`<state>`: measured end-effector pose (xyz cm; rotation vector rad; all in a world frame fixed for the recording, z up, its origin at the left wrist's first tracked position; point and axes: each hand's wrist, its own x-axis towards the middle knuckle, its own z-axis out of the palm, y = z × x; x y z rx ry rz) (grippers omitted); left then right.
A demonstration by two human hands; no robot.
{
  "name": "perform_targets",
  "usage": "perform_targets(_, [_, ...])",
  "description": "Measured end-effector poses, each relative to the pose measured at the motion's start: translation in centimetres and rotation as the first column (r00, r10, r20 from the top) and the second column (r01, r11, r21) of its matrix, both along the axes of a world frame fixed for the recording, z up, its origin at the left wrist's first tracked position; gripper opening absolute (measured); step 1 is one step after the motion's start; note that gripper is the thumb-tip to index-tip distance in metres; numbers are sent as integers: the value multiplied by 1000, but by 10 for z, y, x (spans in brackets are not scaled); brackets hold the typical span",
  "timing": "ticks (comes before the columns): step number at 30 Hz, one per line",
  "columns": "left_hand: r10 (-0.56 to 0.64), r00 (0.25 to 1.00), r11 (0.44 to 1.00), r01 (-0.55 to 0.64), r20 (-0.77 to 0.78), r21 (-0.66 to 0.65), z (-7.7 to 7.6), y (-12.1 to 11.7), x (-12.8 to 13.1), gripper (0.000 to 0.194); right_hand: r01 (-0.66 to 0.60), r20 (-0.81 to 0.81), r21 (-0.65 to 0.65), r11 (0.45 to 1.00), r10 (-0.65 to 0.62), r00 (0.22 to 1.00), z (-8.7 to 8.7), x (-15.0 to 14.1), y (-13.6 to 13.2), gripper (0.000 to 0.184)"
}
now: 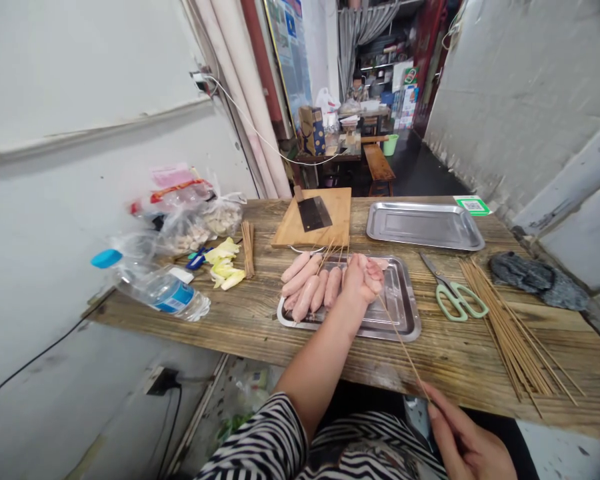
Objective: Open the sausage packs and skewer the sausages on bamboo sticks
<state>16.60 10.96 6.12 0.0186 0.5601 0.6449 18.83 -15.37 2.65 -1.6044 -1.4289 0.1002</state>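
Note:
My left hand (363,277) is closed over the metal tray (414,313), its fingers wrapped round a pink sausage that is mostly hidden. Between thumb and fingers of my right hand (463,433), low in front of the table edge, is the lower end of a thin bamboo skewer (400,339). The skewer slants up to the underside of my left fist; whether its tip is in the sausage cannot be seen. Several sausages (307,297) lie side by side in the tray's left half, and skewers (333,252) stick out beyond some of them.
Green-handled scissors (453,297) and loose skewers (513,333) lie to the right, near a dark plastic bag (537,277). Behind are a second tray (425,227) and a cutting board (287,227) with a cleaver (315,213). Leftward are a bottle (173,297), leaves (225,263) and a skewer bundle (248,250).

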Motion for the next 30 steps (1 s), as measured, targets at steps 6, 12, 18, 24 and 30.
perform_targets(6, [12, 1000, 1000, -12, -2, -25, 4, 0, -1, 45, 11, -20, -24, 1000, -12, 1000, 2, 0, 0, 30])
perform_targets(12, [49, 998, 998, -47, -41, 43, 3, 0, 2, 44, 21, -5, -24, 999, -21, 1000, -4, 0, 0, 31])
perform_targets(18, [52, 997, 987, -42, -59, 156, 2, -4, 5, 41, 12, -10, -68, 998, -13, 1000, -7, 0, 4, 30])
perform_targets(24, [25, 998, 984, -15, -51, 175, 1, -5, 6, 42, 28, -45, -87, 996, -32, 998, -10, -1, 7, 29])
perform_targets(30, [4, 999, 981, 4, -44, 192, -2, -7, 6, 43, 15, -27, -134, 991, -19, 999, -20, -2, 5, 32])
